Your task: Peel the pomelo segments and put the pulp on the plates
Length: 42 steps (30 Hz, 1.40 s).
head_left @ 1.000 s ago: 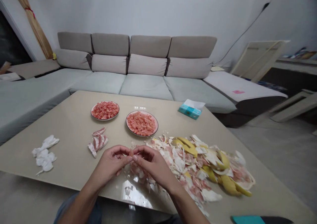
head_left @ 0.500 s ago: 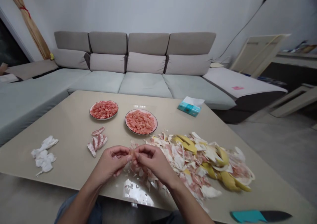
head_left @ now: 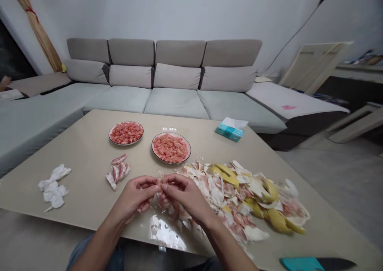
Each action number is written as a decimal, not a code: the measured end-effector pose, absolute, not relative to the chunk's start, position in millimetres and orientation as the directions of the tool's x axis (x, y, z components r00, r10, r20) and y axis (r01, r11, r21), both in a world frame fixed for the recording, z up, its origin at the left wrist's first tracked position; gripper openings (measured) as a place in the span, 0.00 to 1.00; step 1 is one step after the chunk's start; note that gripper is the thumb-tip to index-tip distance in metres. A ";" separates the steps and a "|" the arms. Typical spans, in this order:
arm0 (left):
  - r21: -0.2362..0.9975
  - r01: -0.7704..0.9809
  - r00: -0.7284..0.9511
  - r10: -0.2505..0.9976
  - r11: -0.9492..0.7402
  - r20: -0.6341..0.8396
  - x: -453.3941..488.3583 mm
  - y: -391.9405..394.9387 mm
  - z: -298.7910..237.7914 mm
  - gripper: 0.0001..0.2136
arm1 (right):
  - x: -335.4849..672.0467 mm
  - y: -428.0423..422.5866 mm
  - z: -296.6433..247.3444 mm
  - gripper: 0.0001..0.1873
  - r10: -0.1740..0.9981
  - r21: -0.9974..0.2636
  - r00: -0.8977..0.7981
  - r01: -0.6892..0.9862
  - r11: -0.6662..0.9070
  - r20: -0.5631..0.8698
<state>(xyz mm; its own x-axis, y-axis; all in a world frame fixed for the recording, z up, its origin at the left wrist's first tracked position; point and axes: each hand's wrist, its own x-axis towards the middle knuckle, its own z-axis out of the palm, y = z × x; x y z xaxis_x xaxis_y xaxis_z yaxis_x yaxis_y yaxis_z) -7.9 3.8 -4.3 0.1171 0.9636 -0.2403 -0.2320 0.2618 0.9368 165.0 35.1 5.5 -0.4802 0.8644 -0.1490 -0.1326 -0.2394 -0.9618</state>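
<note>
My left hand (head_left: 136, 197) and my right hand (head_left: 187, 193) meet fingertip to fingertip above the near part of the table. Both are closed in a pinch on a small piece of pomelo (head_left: 160, 185), mostly hidden by the fingers. Just beyond them stands a plate (head_left: 153, 153) heaped with pink pomelo pulp (head_left: 170, 147). A second plate (head_left: 111, 140) of redder pulp (head_left: 126, 132) is farther left. Several unpeeled pomelo segments (head_left: 118, 173) lie left of my hands. Under and right of my right hand spreads a pile of membrane scraps (head_left: 215, 191) and yellow peel (head_left: 277, 219).
Crumpled white tissues (head_left: 55, 187) lie at the table's left. A blue tissue pack (head_left: 230, 129) sits at the far right. At the near right edge is a knife (head_left: 303, 264) with a teal handle. A grey sofa (head_left: 176, 99) runs behind the table (head_left: 89, 143).
My hands stay almost in place, with the fingertips shifting slightly around the pomelo piece. The view has moved a little; the plates, segments and peel lie as before.
</note>
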 end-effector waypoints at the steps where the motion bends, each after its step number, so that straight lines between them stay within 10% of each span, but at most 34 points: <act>1: 0.933 -0.239 0.125 0.961 0.269 -0.246 -7.6 3.6 -4.0 0.13 | 165.0 35.4 4.9 0.15 0.864 -0.959 -0.479 -0.135 -0.251 -0.158; 16: 0.421 -0.756 0.423 0.865 0.501 -0.270 -7.3 8.9 -14.1 0.08 | 157.1 44.2 3.4 0.15 0.823 -0.853 -0.550 -0.353 -0.385 -0.144; 22: 0.273 -0.807 0.459 0.848 0.523 -0.266 -11.4 12.3 -12.9 0.03 | 162.0 93.7 0.5 0.15 0.963 -0.992 -0.252 0.057 0.110 0.092; 27: 0.408 -0.778 0.382 0.875 0.478 -0.298 -14.2 12.2 -14.9 0.05 | 172.0 140.0 -10.8 0.11 0.963 -0.930 -0.047 0.249 0.270 0.267; 32: 0.843 -0.466 0.092 0.963 0.267 -0.254 -9.2 42.5 -7.9 0.13 | 185.5 127.0 -24.1 0.13 0.916 -0.853 0.015 0.371 0.368 0.402; 42: 0.941 -0.265 -0.069 0.969 0.210 -0.236 22.7 172.0 1.9 0.13 | 188.2 106.0 -31.8 0.11 0.866 -0.745 -0.016 0.502 0.440 0.500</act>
<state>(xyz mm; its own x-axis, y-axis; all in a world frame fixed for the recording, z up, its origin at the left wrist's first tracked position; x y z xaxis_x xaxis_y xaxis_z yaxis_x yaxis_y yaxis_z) 22.7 172.0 1.9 -0.0692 0.9693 -0.2360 -0.2654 0.2102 0.9409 188.2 106.0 -31.8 -0.0158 0.8656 0.5004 0.5018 0.4398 -0.7448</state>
